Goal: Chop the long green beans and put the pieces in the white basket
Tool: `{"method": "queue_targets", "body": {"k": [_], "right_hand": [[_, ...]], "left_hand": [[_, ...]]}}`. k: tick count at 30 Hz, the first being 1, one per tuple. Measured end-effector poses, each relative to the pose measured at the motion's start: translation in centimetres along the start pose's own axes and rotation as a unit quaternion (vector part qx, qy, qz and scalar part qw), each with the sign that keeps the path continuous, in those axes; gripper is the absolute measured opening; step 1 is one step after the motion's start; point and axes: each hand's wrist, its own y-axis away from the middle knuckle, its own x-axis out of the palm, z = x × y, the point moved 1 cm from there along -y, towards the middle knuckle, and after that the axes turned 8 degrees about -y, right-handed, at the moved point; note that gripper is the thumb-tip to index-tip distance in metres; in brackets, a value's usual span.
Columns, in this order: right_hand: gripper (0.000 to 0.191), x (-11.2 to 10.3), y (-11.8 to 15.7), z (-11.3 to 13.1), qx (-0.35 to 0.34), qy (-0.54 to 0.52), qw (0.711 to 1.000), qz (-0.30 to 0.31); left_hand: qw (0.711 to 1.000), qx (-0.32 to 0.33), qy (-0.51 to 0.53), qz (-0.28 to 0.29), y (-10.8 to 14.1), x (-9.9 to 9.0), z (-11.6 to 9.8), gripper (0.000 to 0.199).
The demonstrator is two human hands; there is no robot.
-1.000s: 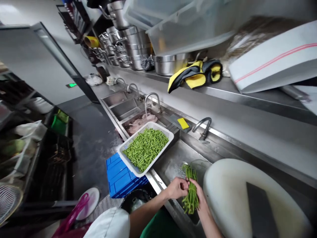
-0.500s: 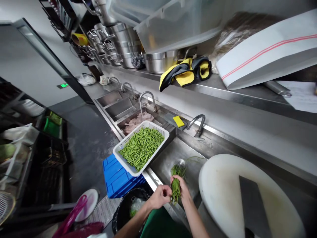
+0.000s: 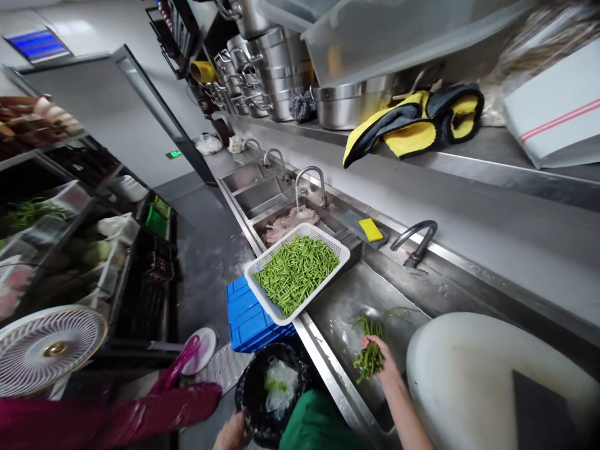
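My right hand (image 3: 380, 357) is wrapped round a bunch of long green beans (image 3: 369, 340) over the metal sink (image 3: 335, 312). Down at the left rim of a black-lined bin (image 3: 248, 375), my left hand (image 3: 234, 431) is blurred and partly cut off by the frame edge; its fingers are too smeared to read. Inside the bin lie clear plastic and green scraps (image 3: 276, 384). Cut green beans (image 3: 297, 272) fill a white perforated basket (image 3: 262, 300) that rests across the sink's left edge.
A round white cutting board (image 3: 450, 362) with a dark cleaver (image 3: 539, 406) lies right of the sink. Behind stand a faucet (image 3: 419, 240) and a yellow sponge (image 3: 371, 230). A blue crate (image 3: 246, 315) is below the basket. At lower left are a fan (image 3: 54, 350) and purple plastic (image 3: 159, 409).
My left hand has left the bean bunch and moved down and left to the bin. My right hand still holds the bunch. The view has turned left.
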Motion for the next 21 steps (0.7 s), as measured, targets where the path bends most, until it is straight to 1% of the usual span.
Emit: {"method": "queue_targets", "body": {"k": [1,2,3,4,5,7,8,9,10,11,13,15,17,18,19,21], "right_hand": [[0.019,0.3,0.3,0.0,0.014,-0.014,1.0,0.001],[0.018,0.6,0.6,-0.1,0.026,-0.028,0.999,0.003],[0.017,0.9,0.9,-0.1,0.034,-0.044,0.998,0.005],[0.016,1.4,1.3,-0.2,0.038,-0.059,0.997,0.01],[0.015,1.9,1.7,-0.3,0.042,-0.073,0.996,0.015],[0.013,3.1,2.8,-0.8,0.052,-0.092,0.994,0.029],[0.013,3.8,3.4,-1.2,0.058,-0.099,0.993,0.035],[0.013,4.4,4.1,-1.5,0.063,-0.102,0.992,0.04],[0.013,5.0,4.9,-1.9,0.067,-0.105,0.991,0.045],[0.014,5.5,5.8,-2.2,0.069,-0.107,0.991,0.048],[0.013,6.2,7.9,-2.5,0.079,-0.114,0.989,0.051],[0.01,6.5,10.1,-2.1,0.104,-0.119,0.986,0.05],[0.008,6.6,12.1,-1.2,0.152,-0.092,0.983,0.052],[0.009,6.6,12.9,-0.7,0.178,-0.07,0.98,0.054],[0.011,6.5,13.5,-0.2,0.201,-0.043,0.977,0.058],[0.014,6.3,14.1,0.6,0.232,0.015,0.971,0.064]], "left_hand": [[1.0,0.014,-0.02,-0.01,-0.1,0.1,-0.2,0.037],[0.999,0.046,-0.013,-0.022,-0.2,0.1,-1.4,0.046],[0.995,0.09,0.015,-0.034,-0.3,0.0,-3.5,0.05],[0.987,0.148,0.054,-0.036,-0.4,-0.1,-6.3,0.051],[0.972,0.215,0.093,-0.033,-0.5,-0.1,-9.6,0.053],[0.931,0.342,0.12,-0.046,-0.9,0.0,-16.5,0.063],[0.909,0.399,0.117,-0.041,-1.1,0.1,-19.8,0.072],[0.886,0.45,0.108,-0.032,-1.4,0.4,-22.6,0.081],[0.865,0.492,0.095,-0.026,-1.7,0.7,-25.0,0.085],[0.846,0.526,0.081,-0.023,-2.0,0.9,-26.9,0.083],[0.809,0.584,0.056,-0.037,-2.6,1.3,-29.3,0.067],[0.768,0.637,0.03,-0.07,-3.2,1.2,-30.5,0.055],[0.723,0.684,-0.01,-0.098,-3.5,0.8,-31.1,0.057],[0.707,0.699,-0.034,-0.102,-3.6,0.5,-31.4,0.058],[0.699,0.706,-0.059,-0.099,-3.7,0.1,-31.7,0.057],[0.701,0.702,-0.101,-0.071,-3.8,-0.8,-32.5,0.057]]}}
